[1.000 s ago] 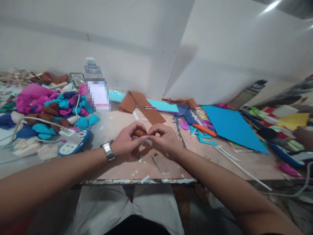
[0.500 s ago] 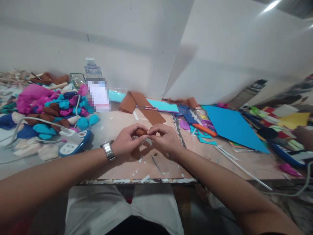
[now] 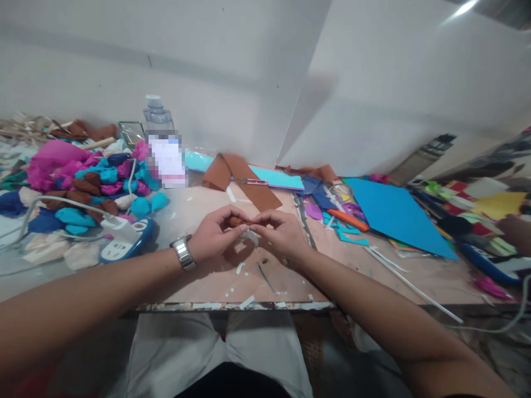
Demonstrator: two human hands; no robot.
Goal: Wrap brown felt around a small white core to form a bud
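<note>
Between my two hands, over the middle of the table, is a small crumpled piece of brown crepe paper [image 3: 237, 221]. My left hand [image 3: 215, 232], with a metal watch on its wrist, is closed around its left part. Thumb and fingers of my right hand [image 3: 279, 232] pinch its thin, twisted right end. A whitish curled strip [image 3: 251, 237] shows just below the fingertips; whether it is held or lies on the table I cannot tell. Beyond my hands lies a folded brown paper strip [image 3: 253, 188] with a pink-handled cutter [image 3: 252, 182] on it.
Crumpled coloured paper pieces [image 3: 83, 171] heap at the left beside a blue-and-white power strip [image 3: 128, 243]. A bottle [image 3: 158, 116] and a pixelated phone-like screen [image 3: 168, 160] stand behind. Right: an orange cutter [image 3: 347, 219], blue sheets [image 3: 398, 215], white stick [image 3: 418, 287], another person's hand [image 3: 516, 232].
My right fingers have shifted slightly along the brown paper's end, and more of its twisted tip shows between my hands. The left hand keeps its hold.
</note>
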